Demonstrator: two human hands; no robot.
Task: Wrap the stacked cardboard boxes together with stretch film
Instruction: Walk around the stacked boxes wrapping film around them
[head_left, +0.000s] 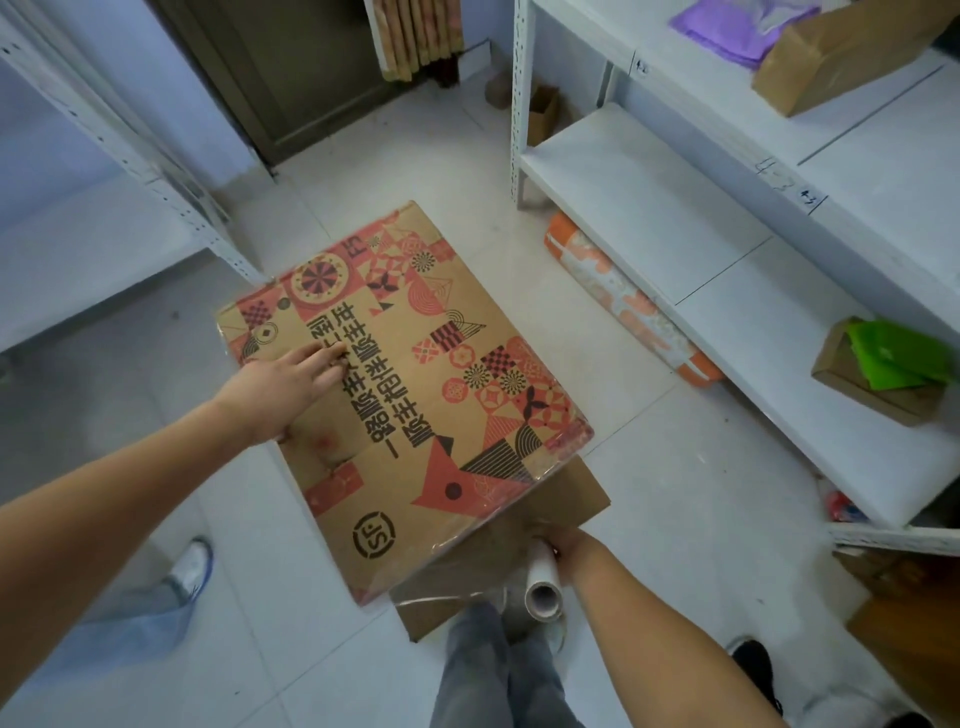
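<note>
White shelves (649, 208) right, a green bag (888, 358) in a small box, orange-patterned roll (623, 301) on the floor below.

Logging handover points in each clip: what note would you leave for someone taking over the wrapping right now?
Left hand: flat, pressing on the printed top box.
Right hand: grips the stretch film roll at the stack's near side.
Stack stands on the floor; a plain lower box sticks out underneath.
Done: film already shows over the top box's corners and near edge.
Left: how many passes remain is unclear; keep wrapping, then cut the film.
</note>
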